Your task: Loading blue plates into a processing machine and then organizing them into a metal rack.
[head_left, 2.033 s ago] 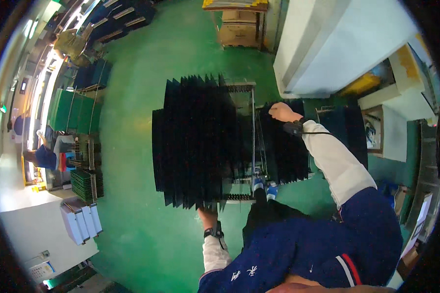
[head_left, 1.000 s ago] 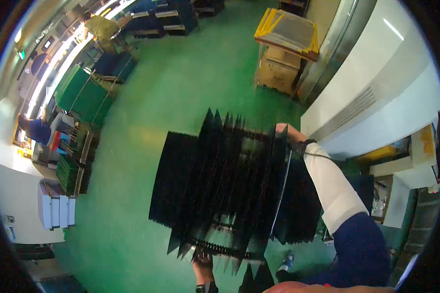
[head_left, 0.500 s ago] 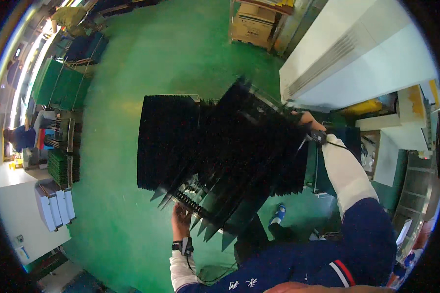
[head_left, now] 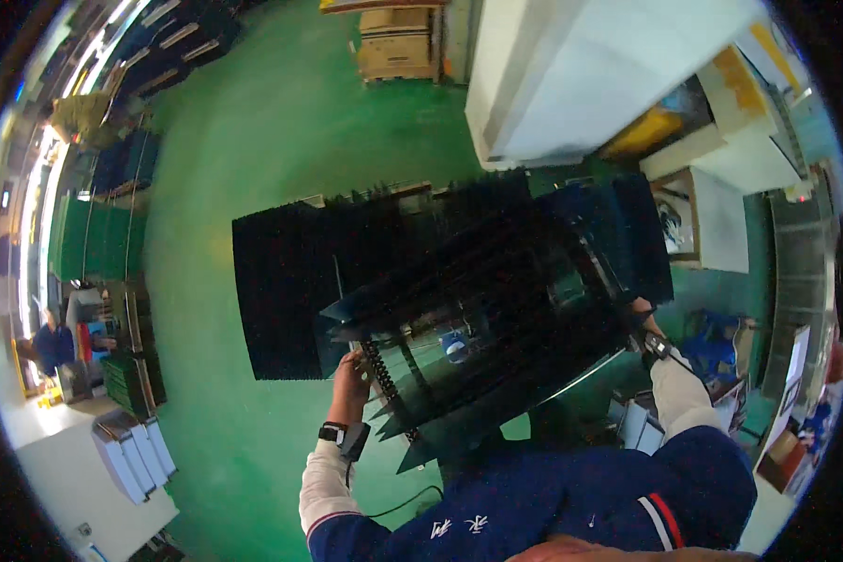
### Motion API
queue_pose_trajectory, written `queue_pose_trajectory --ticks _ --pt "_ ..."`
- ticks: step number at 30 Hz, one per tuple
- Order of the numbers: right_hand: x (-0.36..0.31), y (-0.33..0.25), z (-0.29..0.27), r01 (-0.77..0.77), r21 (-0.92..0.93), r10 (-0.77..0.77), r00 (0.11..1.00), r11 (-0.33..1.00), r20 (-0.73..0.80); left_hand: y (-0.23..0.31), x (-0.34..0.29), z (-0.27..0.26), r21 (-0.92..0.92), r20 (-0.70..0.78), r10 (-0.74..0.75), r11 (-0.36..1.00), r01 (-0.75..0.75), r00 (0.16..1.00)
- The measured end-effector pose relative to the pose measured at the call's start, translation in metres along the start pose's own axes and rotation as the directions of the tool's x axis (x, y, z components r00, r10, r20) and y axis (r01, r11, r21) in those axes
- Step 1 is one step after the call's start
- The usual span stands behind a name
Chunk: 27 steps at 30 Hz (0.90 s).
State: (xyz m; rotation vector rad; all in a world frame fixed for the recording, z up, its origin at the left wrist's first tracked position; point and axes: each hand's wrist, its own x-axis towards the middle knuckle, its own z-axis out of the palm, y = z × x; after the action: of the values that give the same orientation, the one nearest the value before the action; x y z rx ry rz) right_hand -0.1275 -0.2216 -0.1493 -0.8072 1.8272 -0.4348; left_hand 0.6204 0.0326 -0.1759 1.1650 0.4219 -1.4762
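In front of my body I carry a black slotted rack [head_left: 496, 290] with both hands. Several thin dark sheets [head_left: 412, 459] stand in it, their pointed corners sticking out along the near left side. My left hand [head_left: 349, 382] grips its left end beside a toothed black strip [head_left: 377, 370]. At the opposite end, my right hand [head_left: 646, 317] is closed on the rack's edge, its fingers partly hidden. The rack tilts, and a blue shoe [head_left: 454, 347] shows through its gap. Just beyond it stand more dark ribbed racks [head_left: 281, 290], overlapped by the one I hold.
A large white cabinet [head_left: 553, 94] rises at the far right. Cardboard boxes [head_left: 395, 47] sit on a shelf at the back. Along the left are a green rack [head_left: 98, 239], white panels [head_left: 131, 459] and another person [head_left: 51, 342] at a bench. Green floor [head_left: 253, 131] runs between.
The rack has swung round, its right end coming nearer to me and lower. My right hand moved right and toward me with it; my left hand stayed on the left end. The view shifted rightward.
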Motion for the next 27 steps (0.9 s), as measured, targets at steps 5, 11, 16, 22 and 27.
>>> queue_pose_trajectory --ticks 5,11,16,22,27 --pt "-0.064 0.086 -0.068 -0.054 0.238 0.075 0.994 0.970 -0.081 -0.002 -0.032 0.126 0.730 0.256 0.108 0.630 -0.265 0.961" --pt "-0.199 0.210 -0.162 -0.043 0.523 0.200 0.948 0.851 -0.247 -0.053 -0.130 0.300 0.777 0.177 -0.131 0.627 -0.057 0.976" --pt "-0.322 0.300 -0.198 -0.012 0.702 0.348 0.874 0.713 -0.339 -0.087 -0.105 0.321 0.876 0.480 -0.376 0.239 -0.418 0.793" --pt "-0.444 0.395 -0.209 0.016 0.845 0.541 0.761 0.534 -0.357 -0.232 -0.199 0.475 0.862 0.500 -0.577 0.404 -0.307 0.646" --pt "-0.470 0.436 -0.206 0.059 0.911 0.625 0.709 0.409 -0.327 -0.302 -0.210 0.543 0.699 0.679 -0.530 0.256 -0.668 0.508"
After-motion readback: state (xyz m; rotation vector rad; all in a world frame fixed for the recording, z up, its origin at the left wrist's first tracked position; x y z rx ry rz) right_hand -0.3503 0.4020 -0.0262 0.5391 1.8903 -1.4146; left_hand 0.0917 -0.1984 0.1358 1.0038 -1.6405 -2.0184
